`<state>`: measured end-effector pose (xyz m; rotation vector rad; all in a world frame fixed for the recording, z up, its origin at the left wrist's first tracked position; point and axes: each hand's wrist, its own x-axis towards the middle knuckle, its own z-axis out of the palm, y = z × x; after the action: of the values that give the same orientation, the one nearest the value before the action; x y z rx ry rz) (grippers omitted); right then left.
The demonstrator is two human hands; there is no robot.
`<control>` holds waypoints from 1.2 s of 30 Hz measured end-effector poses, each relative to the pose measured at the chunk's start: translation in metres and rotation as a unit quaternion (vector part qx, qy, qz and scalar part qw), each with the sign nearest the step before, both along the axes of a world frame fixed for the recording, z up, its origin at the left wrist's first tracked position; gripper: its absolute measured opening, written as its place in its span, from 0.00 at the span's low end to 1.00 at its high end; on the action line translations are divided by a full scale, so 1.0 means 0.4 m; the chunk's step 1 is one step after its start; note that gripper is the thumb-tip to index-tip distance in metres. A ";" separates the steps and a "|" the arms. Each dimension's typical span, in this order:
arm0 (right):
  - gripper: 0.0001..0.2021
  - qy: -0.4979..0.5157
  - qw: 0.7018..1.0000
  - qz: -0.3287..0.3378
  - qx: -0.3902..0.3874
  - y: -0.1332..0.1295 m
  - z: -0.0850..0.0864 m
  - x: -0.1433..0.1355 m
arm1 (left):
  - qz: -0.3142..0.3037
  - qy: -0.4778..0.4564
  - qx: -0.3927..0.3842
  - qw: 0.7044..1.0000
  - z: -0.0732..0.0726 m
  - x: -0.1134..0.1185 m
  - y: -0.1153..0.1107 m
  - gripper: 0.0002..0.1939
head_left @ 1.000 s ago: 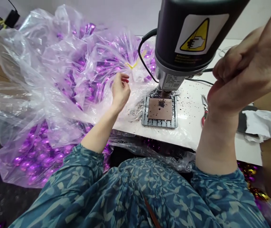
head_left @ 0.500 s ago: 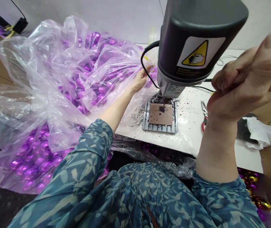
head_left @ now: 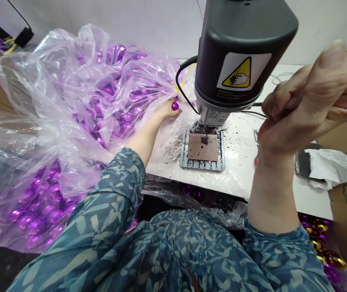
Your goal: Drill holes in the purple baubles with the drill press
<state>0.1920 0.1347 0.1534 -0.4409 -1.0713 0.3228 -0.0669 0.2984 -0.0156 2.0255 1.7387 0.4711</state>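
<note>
**Pinching a purple bauble (head_left: 175,106) to the left of the bench drill (head_left: 246,34)**

Nearest the lens, on the drill's right: a raised right hand (head_left: 313,97), fingers curled, impossible to tell whether around a lever or around nothing. Readable on the motor sticker (head_left: 243,71), beneath a yellow hand-warning triangle: "Attention." Too small to read: the line under it and the silver rating label (head_left: 216,117) lower down. Below, on the slotted base (head_left: 184,164): a brown board (head_left: 203,153) strewn with dark shavings, with one round dark spot. Farther out, left of the board, beyond it and apart from it: the bauble, gripped between fingertips and thumb of the left hand (head_left: 164,112), on the drill-facing side; round, hence without a long axis; well apart from the right hand. Just past the knuckles: a yellow tie (head_left: 179,86) at the gathered neck of a clear plastic bag (head_left: 124,77).
</note>
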 end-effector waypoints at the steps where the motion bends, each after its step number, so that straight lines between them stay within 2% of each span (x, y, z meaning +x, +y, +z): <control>1: 0.34 0.007 1.000 0.003 0.008 0.003 -0.001 0.000 | 0.009 0.009 -0.009 1.000 0.009 -0.014 -0.002 0.33; 6: 0.36 0.034 0.999 -0.003 0.024 0.016 0.002 -0.001 | 0.016 0.066 -0.041 0.997 0.038 -0.044 -0.018 0.38; 10: 0.36 0.019 1.000 -0.001 0.004 0.008 0.004 0.003 | -0.010 0.159 -0.108 0.981 0.049 -0.049 -0.076 0.25; 13: 0.35 0.016 1.000 0.000 -0.008 -0.002 0.005 0.004 | -0.035 0.158 -0.107 0.981 0.044 -0.075 -0.160 0.13; 15: 0.34 0.020 1.000 0.000 -0.011 -0.009 0.005 0.004 | -0.036 0.096 -0.059 0.993 0.037 -0.101 -0.224 0.14; 17: 0.33 0.012 1.000 -0.001 -0.025 -0.017 0.005 0.004 | -0.016 -0.004 0.020 1.000 0.031 -0.124 -0.284 0.20; 19: 0.32 -0.001 0.999 -0.007 -0.045 -0.024 0.005 0.005 | 0.027 -0.114 0.106 0.987 0.030 -0.136 -0.335 0.26; 21: 0.32 0.000 0.998 -0.019 -0.064 -0.028 0.006 0.005 | 0.058 -0.221 0.151 0.962 0.034 -0.131 -0.378 0.32; 23: 0.33 0.008 0.997 -0.026 -0.075 -0.029 0.007 0.004 | 0.055 -0.339 0.127 0.931 0.043 -0.108 -0.416 0.38; 26: 0.34 -0.007 0.998 -0.034 -0.060 -0.027 0.009 0.003 | 0.027 -0.503 0.011 0.864 0.056 -0.051 -0.456 0.40; 28: 0.35 -0.028 0.998 -0.037 -0.052 -0.027 0.010 0.003 | 0.019 -0.561 -0.057 0.825 0.062 -0.015 -0.469 0.37; 29: 0.36 -0.037 0.997 -0.034 -0.050 -0.026 0.010 0.002 | 0.016 -0.570 -0.081 0.818 0.062 0.000 -0.473 0.35; 31: 0.38 -0.035 0.998 -0.027 -0.037 -0.022 0.010 -0.001 | 0.003 -0.554 -0.111 0.825 0.058 0.022 -0.475 0.33; 33: 0.39 -0.014 1.000 -0.025 -0.008 -0.012 0.008 -0.007 | -0.013 -0.521 -0.124 0.844 0.046 0.037 -0.477 0.33; 36: 0.36 0.011 0.999 -0.036 0.017 0.006 0.005 -0.017 | -0.043 -0.485 -0.111 0.866 0.018 0.055 -0.485 0.29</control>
<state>0.1853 0.1371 0.1555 -0.4436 -1.0352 0.2441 -0.0449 0.1045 -0.0086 1.2939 0.9972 0.9879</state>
